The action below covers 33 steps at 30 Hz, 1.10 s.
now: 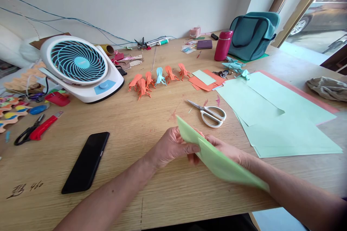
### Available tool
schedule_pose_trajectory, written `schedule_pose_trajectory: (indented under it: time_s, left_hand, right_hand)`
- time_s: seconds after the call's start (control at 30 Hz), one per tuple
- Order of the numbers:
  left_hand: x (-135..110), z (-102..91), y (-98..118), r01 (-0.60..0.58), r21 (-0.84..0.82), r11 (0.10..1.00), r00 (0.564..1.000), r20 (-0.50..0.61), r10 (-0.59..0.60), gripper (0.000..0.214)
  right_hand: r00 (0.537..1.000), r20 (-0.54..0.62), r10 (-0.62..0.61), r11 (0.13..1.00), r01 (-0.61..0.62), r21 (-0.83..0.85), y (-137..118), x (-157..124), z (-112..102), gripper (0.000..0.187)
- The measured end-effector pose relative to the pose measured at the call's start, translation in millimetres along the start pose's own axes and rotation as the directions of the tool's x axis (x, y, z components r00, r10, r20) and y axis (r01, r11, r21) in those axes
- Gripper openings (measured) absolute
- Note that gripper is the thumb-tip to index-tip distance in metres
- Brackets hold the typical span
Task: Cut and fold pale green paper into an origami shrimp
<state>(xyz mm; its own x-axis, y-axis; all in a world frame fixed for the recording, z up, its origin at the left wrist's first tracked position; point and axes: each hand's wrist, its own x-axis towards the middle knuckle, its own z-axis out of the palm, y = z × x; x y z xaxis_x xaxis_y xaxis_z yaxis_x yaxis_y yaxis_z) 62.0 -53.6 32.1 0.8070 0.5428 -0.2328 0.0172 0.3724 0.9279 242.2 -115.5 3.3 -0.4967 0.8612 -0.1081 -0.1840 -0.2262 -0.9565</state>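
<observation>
Head view. The green paper sheet (217, 158) is at lower centre of the frame, held above the wooden table (162, 195) and slanting toward the lower right. The left hand (172, 146) pinches the sheet's upper left portion, thumb on top, fingers closed on the paper. The right hand (227, 149) supports the sheet from behind; its fingers are mostly hidden, closed on the paper. Scissors (210, 113) lie just above the hands. A black phone (86, 162) lies at lower left. Loose pale green sheets (284, 122) lie at right. Orange paper figures (151, 79) stand at centre.
</observation>
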Motion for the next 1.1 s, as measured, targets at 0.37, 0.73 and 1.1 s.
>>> schedule_pose_trajectory:
  time_s: [0.37, 0.73, 1.1]
  left_hand:
    - [0.0, -6.7, 10.8, -0.162, 0.076, 0.984, 0.929, -0.325, 0.178, 0.031]
    - [-0.4, -3.4, 6.2, -0.114, 0.274, 0.955, 0.934, -0.299, 0.197, 0.038]
    - [-3.3, 2.3, 8.2, -0.034, 0.395, 0.918, 0.935, -0.312, 0.169, 0.023]
  right_hand:
    - [0.964, -0.26, -0.046, 0.973, 0.102, 0.206, -5.3, -3.2, -14.8, 0.051]
    - [0.915, -0.397, -0.067, 0.994, 0.028, -0.103, -3.2, 0.6, -9.1, 0.044]
    - [0.885, -0.329, -0.33, 0.849, 0.125, -0.514, -0.6, -1.8, 3.1, 0.043]
